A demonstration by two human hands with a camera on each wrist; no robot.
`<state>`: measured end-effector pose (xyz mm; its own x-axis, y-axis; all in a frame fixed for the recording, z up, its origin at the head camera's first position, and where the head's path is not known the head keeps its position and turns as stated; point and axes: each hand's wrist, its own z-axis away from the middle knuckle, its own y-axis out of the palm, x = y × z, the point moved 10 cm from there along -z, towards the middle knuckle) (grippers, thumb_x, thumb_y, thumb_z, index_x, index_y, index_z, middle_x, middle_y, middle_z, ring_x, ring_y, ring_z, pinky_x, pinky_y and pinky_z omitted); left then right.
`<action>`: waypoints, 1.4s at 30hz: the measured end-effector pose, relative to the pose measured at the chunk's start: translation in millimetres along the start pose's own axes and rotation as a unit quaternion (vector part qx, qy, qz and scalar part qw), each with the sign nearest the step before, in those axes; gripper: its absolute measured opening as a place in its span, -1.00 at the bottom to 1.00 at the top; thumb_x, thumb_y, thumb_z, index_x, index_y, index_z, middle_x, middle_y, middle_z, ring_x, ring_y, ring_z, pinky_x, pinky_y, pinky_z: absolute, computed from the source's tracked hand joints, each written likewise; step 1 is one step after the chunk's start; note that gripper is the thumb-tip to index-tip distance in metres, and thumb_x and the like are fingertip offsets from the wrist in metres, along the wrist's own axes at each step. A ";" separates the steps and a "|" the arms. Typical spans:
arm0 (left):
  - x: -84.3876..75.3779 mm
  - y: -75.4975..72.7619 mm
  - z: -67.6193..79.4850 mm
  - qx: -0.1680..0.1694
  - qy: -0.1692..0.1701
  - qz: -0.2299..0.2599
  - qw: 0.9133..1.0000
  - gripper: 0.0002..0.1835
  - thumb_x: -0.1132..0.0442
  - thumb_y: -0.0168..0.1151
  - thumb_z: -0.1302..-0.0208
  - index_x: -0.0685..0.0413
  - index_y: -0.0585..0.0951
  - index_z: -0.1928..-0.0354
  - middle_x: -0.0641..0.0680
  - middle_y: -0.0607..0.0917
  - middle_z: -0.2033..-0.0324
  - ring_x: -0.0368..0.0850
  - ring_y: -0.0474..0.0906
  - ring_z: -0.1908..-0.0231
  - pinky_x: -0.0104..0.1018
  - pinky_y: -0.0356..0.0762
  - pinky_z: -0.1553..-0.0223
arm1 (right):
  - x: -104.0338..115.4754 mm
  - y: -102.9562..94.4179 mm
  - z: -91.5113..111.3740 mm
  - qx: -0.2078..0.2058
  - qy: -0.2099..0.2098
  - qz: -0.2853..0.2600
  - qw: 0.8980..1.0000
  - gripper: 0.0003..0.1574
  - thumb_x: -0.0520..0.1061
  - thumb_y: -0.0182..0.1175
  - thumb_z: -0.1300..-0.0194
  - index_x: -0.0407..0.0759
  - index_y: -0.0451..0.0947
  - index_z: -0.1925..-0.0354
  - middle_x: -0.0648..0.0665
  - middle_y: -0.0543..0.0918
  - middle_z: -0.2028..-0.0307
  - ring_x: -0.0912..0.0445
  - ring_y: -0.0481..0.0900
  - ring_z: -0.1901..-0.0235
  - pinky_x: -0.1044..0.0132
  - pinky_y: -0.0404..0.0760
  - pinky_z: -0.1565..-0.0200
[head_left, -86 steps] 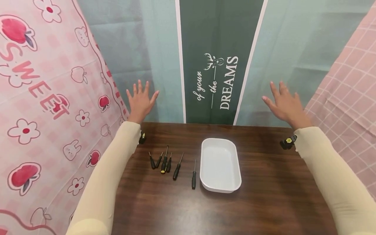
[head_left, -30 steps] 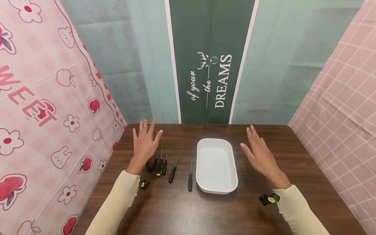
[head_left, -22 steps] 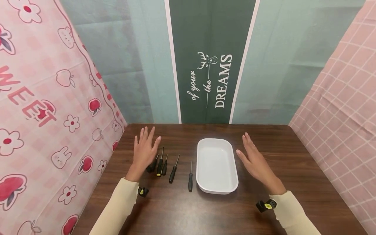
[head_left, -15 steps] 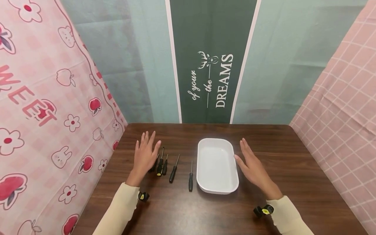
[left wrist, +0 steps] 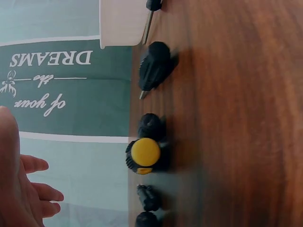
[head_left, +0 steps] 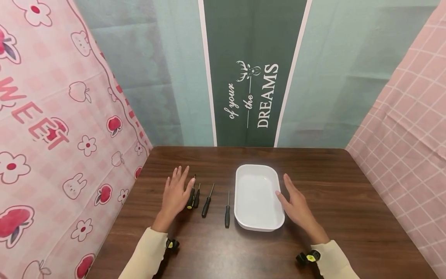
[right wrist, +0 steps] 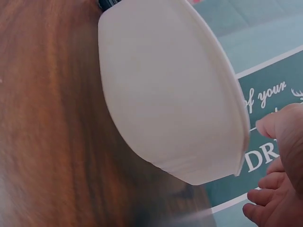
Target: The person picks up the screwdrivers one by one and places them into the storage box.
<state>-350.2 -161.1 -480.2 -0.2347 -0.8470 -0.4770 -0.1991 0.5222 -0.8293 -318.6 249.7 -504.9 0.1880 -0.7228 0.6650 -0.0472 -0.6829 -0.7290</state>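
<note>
In the head view my left hand [head_left: 174,195], fingers extended, is over the left end of a row of black-handled screwdrivers and hides the leftmost ones. Beside its thumb lie a screwdriver with a yellow end cap [head_left: 190,201] and a small screwdriver [head_left: 197,198]. Farther right are a screwdriver with a ribbed handle [head_left: 206,207] and another screwdriver [head_left: 227,217] next to a white tray [head_left: 259,225]. My right hand [head_left: 297,205] is held at the tray's right side, fingers straight, thumb tip right at the rim. Neither hand holds anything. The left wrist view shows the handle ends, including two more screwdrivers [left wrist: 149,197].
A dark wood table [head_left: 216,252] carries everything. A blue-green cloth [head_left: 167,77] with a lettered dark panel hangs behind it. Pink printed cloth [head_left: 69,155] stands along the left, pink checked cloth [head_left: 400,135] along the right.
Both hands have come down and back from beyond the table's far edge, the left to the screwdrivers, the right inward to the tray. Screwdrivers and tray lie as before; the head view has shifted slightly.
</note>
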 end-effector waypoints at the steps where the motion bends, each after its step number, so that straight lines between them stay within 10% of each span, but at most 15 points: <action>1: -0.3 1.4 1.0 0.002 0.000 0.001 1.000 -0.29 -0.26 -0.23 -0.56 -0.08 0.16 -0.58 0.24 0.10 -0.55 0.17 -0.06 -0.56 0.29 -0.13 -0.44 | -1.3 0.2 0.0 -0.005 0.004 -0.003 1.000 -0.03 0.17 0.04 -0.54 -0.17 -0.16 -0.61 -0.24 -0.09 -0.59 -0.28 -0.01 -0.52 -0.27 0.11 -0.38; 24: 9.3 9.3 10.5 -0.001 -0.023 0.033 0.999 -0.31 -0.23 -0.27 -0.59 0.02 0.26 -0.53 0.29 0.27 -0.47 0.19 0.10 -0.51 0.23 0.00 -0.43 | -0.3 -9.2 11.1 -0.210 -0.003 -0.040 0.977 -0.53 -0.35 0.34 -0.20 -0.37 0.64 -0.11 -0.35 0.67 -0.07 -0.25 0.63 -0.11 -0.04 0.50 -0.14; 31: 13.4 6.9 10.7 -0.014 -0.027 0.027 0.999 -0.35 -0.18 -0.23 -0.60 0.07 0.32 -0.50 0.29 0.33 -0.44 0.19 0.17 -0.48 0.22 0.06 -0.42 | -2.2 -8.3 13.6 -0.223 0.005 -0.074 0.972 -0.54 -0.38 0.33 -0.20 -0.36 0.64 -0.10 -0.31 0.68 -0.06 -0.22 0.62 -0.12 0.76 0.22 -0.07; 42: 20.7 5.0 10.7 -0.016 -0.032 0.018 0.999 -0.39 -0.09 -0.10 -0.59 0.14 0.36 -0.47 0.32 0.37 -0.41 0.22 0.24 -0.45 0.24 0.14 -0.38 | -6.5 -4.8 10.8 -0.216 0.015 -0.099 0.971 -0.54 -0.38 0.30 -0.23 -0.37 0.62 -0.13 -0.28 0.66 -0.10 -0.20 0.59 -0.15 0.77 0.23 -0.05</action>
<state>-345.9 -177.1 -497.3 -0.1813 -0.8315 -0.5250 -0.2223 0.5547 -0.8018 -309.0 258.8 -507.5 0.2080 -0.5708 0.7944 -0.4203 -0.7855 -0.4543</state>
